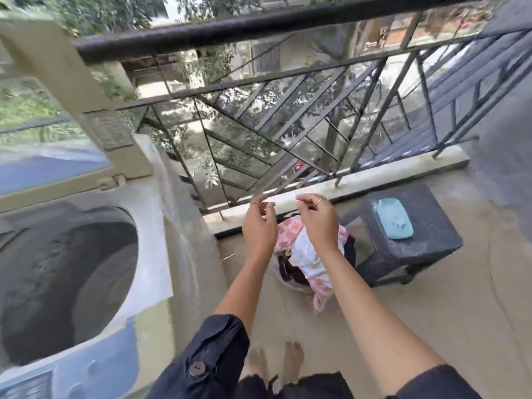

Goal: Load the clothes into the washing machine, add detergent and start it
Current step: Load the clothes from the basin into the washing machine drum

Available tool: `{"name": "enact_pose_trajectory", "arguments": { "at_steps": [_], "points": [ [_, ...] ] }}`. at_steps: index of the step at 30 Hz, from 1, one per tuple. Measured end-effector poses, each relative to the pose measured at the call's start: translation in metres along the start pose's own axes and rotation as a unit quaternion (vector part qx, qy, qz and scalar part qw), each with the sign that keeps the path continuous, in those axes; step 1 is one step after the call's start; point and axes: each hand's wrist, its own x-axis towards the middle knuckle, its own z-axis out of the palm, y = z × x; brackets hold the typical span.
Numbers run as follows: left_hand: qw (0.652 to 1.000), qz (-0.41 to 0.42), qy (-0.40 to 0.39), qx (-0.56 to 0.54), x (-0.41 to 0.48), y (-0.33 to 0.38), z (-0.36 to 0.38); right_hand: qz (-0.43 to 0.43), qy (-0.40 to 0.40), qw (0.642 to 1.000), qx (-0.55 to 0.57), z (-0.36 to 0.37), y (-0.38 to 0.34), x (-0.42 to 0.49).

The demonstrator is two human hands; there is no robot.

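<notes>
A top-loading washing machine [172, 254] stands at the left with its lid [57, 82] raised and its dark drum [66, 283] showing no clothes. A pile of clothes [305, 254], pink-patterned, white and dark, sits in a white basket [290, 285] on the floor ahead of me. My left hand [259, 226] and my right hand [319, 223] hover above the pile with fingers curled apart, holding nothing. Both wear rings. My forearms hide part of the pile.
A dark plastic stool [426, 249] stands right of the basket with a light blue packet [395, 222] on top. A black metal railing [288, 110] on a low concrete curb [374, 180] closes the balcony ahead. My bare feet [276, 367] stand on the concrete floor.
</notes>
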Motion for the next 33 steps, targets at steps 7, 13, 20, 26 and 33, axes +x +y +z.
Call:
{"name": "enact_pose_trajectory", "arguments": {
  "at_steps": [7, 13, 20, 26, 33],
  "points": [
    [0.995, -0.054, -0.076, 0.036, 0.027, -0.062, 0.097, 0.082, 0.038, 0.995, -0.033, -0.017, 0.104, 0.028],
    [0.978, -0.11, -0.146, 0.098, 0.054, -0.149, 0.178, 0.168, 0.073, 0.982, -0.052, -0.004, 0.229, 0.044],
    [0.934, -0.193, -0.264, 0.144, 0.075, -0.251, 0.249, 0.296, 0.014, 0.955, -0.027, 0.038, 0.353, 0.048],
    [0.915, -0.215, -0.311, 0.139, 0.083, -0.29, 0.286, 0.368, -0.04, 0.929, -0.02, 0.075, 0.398, 0.047],
    [0.929, -0.151, -0.283, 0.186, 0.074, -0.268, 0.28, 0.342, 0.029, 0.938, 0.053, 0.071, 0.377, 0.046]
  ]
}}
